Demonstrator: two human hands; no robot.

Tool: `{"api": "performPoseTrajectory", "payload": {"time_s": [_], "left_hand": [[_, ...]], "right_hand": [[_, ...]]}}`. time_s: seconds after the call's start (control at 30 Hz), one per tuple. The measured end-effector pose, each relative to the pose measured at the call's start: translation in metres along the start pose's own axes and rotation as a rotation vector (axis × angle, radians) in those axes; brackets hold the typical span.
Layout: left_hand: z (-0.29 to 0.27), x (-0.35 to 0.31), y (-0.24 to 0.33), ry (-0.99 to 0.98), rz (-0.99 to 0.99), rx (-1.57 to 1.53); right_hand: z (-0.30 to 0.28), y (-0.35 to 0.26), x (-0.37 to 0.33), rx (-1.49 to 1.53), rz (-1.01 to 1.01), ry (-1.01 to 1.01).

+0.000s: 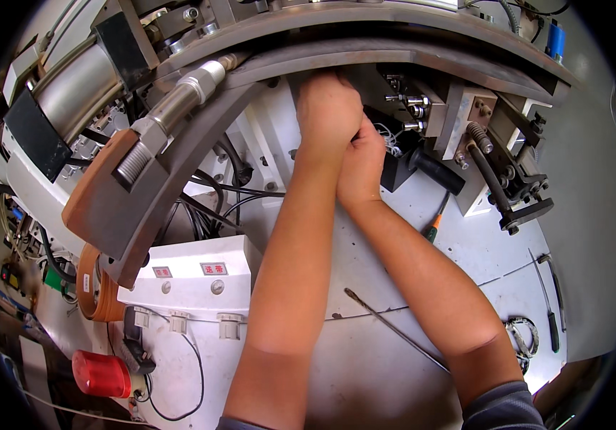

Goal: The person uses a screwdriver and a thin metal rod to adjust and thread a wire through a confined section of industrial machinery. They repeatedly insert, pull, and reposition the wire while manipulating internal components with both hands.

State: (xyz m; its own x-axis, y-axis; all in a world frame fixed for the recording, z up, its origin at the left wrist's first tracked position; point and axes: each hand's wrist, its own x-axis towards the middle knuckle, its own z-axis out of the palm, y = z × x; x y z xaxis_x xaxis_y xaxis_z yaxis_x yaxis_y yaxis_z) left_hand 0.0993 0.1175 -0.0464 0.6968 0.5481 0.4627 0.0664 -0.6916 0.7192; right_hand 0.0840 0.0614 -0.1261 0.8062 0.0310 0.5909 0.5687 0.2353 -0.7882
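Worktop (351, 358): pale, seamed, spread out below a curved plate (422, 57) of dark metal.
Brown ring (97, 287): below and left of the plate.
Red lamp (100, 373): same side, farther below the plate.
White box (186, 279): below the plate, left of its middle.
Left hand (329, 107): curled, right at the plate's lower edge near its middle; fingertips hidden, cannot tell what it grips.
Right hand (365, 161): just below the plate, close against the left; fingers hidden, grip cannot be told.
Metal rod (397, 328): well below the plate's middle.
Screwdriver (433, 228): orange-and-green handle, below the plate, right of its middle.
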Motion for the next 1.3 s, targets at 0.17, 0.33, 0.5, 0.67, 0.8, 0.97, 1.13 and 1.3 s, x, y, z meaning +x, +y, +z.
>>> {"api": "performPoseTrajectory", "payload": {"time_s": [0.17,0.33,0.5,0.67,0.8,0.97,1.13,1.3], "left_hand": [[-0.003,-0.004,0.005,-0.033,0.071,-0.143],[-0.003,0.007,-0.009,-0.013,0.241,-0.049],[0.009,-0.002,-0.006,0.002,0.064,-0.213],[0.013,-0.012,0.002,0.013,0.122,-0.43],[0.007,0.002,-0.013,0.07,0.211,-0.528],[0.001,0.004,-0.005,0.013,0.082,-0.48],[0.003,0.004,-0.003,0.047,0.089,-0.421],[0.004,0.0,-0.003,0.022,0.071,-0.529]], "right_hand": [[-0.007,0.0,0.012,-0.123,-0.182,0.058],[-0.004,-0.011,0.014,-0.123,-0.103,0.0],[-0.001,0.009,0.007,-0.056,-0.103,0.043],[-0.012,0.012,0.007,-0.167,-0.164,0.083],[-0.014,-0.017,0.02,-0.353,-0.3,0.023],[-0.01,-0.017,0.021,-0.294,-0.138,0.007],[-0.01,-0.017,0.017,-0.184,-0.119,0.006],[-0.01,-0.011,0.016,-0.236,-0.15,0.025]]}}
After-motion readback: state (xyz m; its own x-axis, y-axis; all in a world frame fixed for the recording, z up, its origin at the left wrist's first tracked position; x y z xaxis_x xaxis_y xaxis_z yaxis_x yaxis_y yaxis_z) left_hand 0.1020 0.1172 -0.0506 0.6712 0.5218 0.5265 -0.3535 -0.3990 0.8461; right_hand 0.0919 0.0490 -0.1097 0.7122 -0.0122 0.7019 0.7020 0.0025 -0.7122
